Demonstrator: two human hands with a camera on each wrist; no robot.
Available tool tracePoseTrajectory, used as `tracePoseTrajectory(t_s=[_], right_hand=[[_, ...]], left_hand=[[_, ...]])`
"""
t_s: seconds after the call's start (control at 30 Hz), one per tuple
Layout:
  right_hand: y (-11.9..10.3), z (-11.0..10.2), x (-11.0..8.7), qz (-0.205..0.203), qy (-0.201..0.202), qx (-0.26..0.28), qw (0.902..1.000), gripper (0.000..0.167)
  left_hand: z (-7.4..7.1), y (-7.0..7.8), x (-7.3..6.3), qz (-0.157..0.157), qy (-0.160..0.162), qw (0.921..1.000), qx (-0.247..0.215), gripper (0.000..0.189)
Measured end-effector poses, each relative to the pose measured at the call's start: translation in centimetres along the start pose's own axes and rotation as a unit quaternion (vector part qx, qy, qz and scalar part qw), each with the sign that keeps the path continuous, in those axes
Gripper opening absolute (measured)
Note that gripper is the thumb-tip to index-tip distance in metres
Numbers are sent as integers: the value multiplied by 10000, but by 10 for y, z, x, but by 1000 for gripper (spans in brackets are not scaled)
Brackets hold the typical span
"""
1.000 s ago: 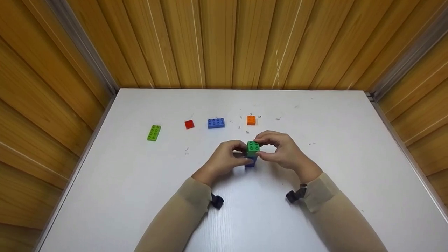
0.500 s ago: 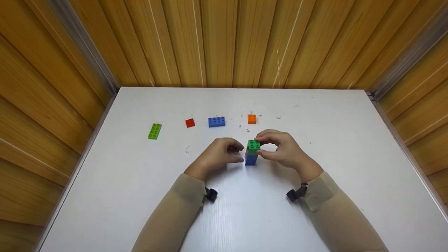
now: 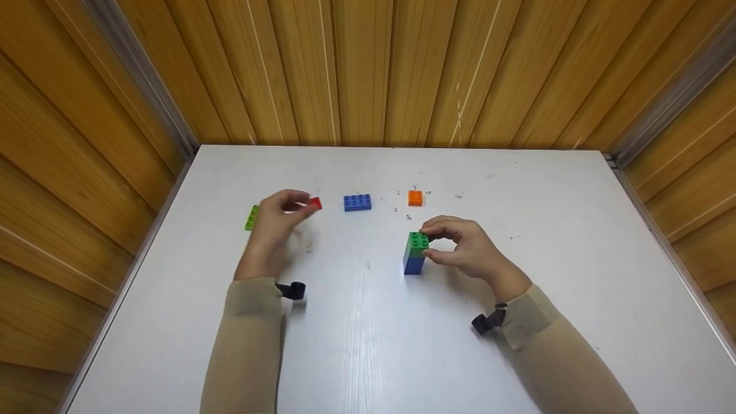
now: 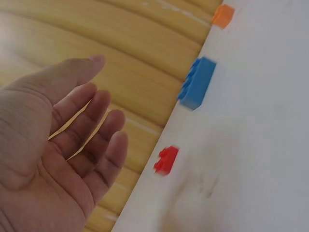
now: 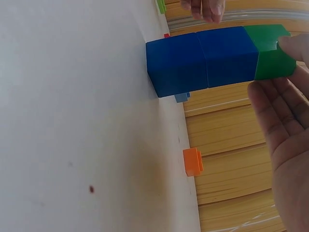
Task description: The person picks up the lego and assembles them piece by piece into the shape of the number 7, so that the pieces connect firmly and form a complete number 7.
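Hovering near the red brick [image 4: 166, 160], the left hand [image 3: 276, 217] has its thumb and loosely bent fingers apart, forearm reaching forward. Further right, the right hand [image 3: 471, 247] pinches the green brick [image 5: 269, 55] atop two stacked blue bricks [image 5: 178, 67], forearm slanting inward. Beneath lies a white table [image 3: 345, 328], wood-grain panels [image 3: 362, 75] along its back and sides.

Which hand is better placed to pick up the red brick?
Left, I'd judge: the left hand is close to the red brick and holds nothing, while the right hand grips the green brick atop the blue stack, farther away.
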State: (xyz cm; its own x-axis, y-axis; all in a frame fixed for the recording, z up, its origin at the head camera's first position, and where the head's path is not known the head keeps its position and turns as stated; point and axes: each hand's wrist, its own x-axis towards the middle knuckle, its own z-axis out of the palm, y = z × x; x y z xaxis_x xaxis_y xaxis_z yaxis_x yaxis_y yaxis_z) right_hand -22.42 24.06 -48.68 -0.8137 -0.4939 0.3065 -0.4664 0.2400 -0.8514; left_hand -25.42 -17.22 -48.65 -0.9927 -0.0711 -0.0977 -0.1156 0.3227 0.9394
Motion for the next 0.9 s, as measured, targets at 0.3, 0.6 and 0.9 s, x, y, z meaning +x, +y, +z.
tracePoseTrajectory(t_s=[0.3,0.6,0.9], right_hand=[[3,0,-2,185,49,90,9998,38],[1,0,-2,253,67,121,9996,38],[2,-1,1,221,-23,61,9997,37]], left_hand=[[-62,-26,-3,-584,1729,9813,614,49],[-58,-41,2,-1182,1575,9690,1490,63],[-53,-52,5,-1098,1595,9677,1614,53]])
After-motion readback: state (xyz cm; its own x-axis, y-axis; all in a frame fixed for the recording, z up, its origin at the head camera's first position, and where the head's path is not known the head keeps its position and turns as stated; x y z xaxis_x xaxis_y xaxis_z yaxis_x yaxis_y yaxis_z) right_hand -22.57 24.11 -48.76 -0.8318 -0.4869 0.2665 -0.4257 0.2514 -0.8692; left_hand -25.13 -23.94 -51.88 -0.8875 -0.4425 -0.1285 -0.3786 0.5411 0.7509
